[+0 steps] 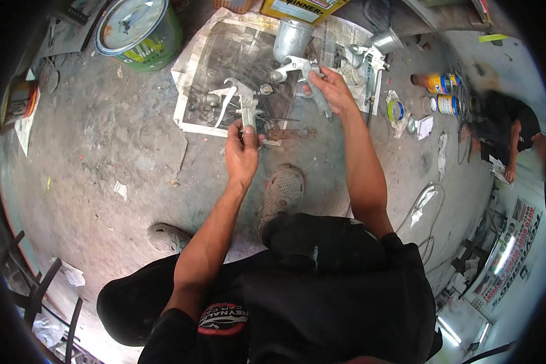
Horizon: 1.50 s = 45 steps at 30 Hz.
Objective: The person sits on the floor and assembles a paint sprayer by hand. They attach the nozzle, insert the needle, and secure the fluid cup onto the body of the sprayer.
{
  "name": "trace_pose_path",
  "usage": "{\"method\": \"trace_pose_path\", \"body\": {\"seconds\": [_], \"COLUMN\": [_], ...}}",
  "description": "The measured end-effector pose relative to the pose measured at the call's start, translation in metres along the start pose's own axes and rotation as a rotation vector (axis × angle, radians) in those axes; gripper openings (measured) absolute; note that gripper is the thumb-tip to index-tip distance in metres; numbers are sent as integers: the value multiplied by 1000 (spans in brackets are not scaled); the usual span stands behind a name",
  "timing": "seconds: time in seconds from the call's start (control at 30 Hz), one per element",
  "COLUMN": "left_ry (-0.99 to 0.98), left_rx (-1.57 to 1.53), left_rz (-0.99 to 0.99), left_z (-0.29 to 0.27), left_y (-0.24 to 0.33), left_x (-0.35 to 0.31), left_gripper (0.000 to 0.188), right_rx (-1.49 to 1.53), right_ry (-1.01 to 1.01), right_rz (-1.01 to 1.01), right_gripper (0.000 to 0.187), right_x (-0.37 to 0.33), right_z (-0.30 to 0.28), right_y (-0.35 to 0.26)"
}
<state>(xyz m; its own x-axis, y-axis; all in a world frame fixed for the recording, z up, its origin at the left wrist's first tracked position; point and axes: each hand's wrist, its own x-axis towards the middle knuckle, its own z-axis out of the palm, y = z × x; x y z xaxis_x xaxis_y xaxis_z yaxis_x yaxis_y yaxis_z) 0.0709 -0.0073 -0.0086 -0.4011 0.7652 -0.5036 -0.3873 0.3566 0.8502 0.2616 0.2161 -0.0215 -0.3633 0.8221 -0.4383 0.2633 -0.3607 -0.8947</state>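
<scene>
My left hand (242, 145) is closed round the handle of a silver spray gun (242, 100), whose long white trigger sticks out to the left; no cup sits on it. My right hand (333, 91) grips the handle of a second spray gun (297, 65), which has a metal cup (292, 39) on top. Both guns are held above newspaper sheets (191, 115) spread on the floor. A third spray gun (373, 57) with a cup lies on the paper to the right of my right hand. A small round metal part (266, 89) is between the two held guns.
A large green paint bucket (145, 45) stands at the far left, a yellow can (303, 9) behind the newspaper. Paint tins (446, 104) and a hose (431, 242) lie on the right. Another person (509, 124) crouches at the right edge. My shoe (283, 188) is below the guns.
</scene>
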Motion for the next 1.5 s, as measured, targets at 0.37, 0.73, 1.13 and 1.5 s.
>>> {"method": "trace_pose_path", "body": {"seconds": [0.37, 0.73, 1.13, 1.5], "left_ry": [-250, -247, -200, -177], "left_rx": [-199, -287, -325, -313], "left_rz": [-50, -109, -120, -105], "left_z": [8, 4, 3, -8], "left_y": [-8, -12, -13, -21], "left_x": [-4, -3, -2, 9], "left_gripper": [38, 36, 33, 32], "right_rx": [555, 677, 698, 652], "right_ry": [72, 58, 49, 161], "right_rz": [99, 159, 147, 149], "right_gripper": [31, 29, 30, 29], "right_x": [-67, -77, -78, -78], "right_z": [52, 65, 64, 58], "right_y": [18, 16, 27, 31]}}
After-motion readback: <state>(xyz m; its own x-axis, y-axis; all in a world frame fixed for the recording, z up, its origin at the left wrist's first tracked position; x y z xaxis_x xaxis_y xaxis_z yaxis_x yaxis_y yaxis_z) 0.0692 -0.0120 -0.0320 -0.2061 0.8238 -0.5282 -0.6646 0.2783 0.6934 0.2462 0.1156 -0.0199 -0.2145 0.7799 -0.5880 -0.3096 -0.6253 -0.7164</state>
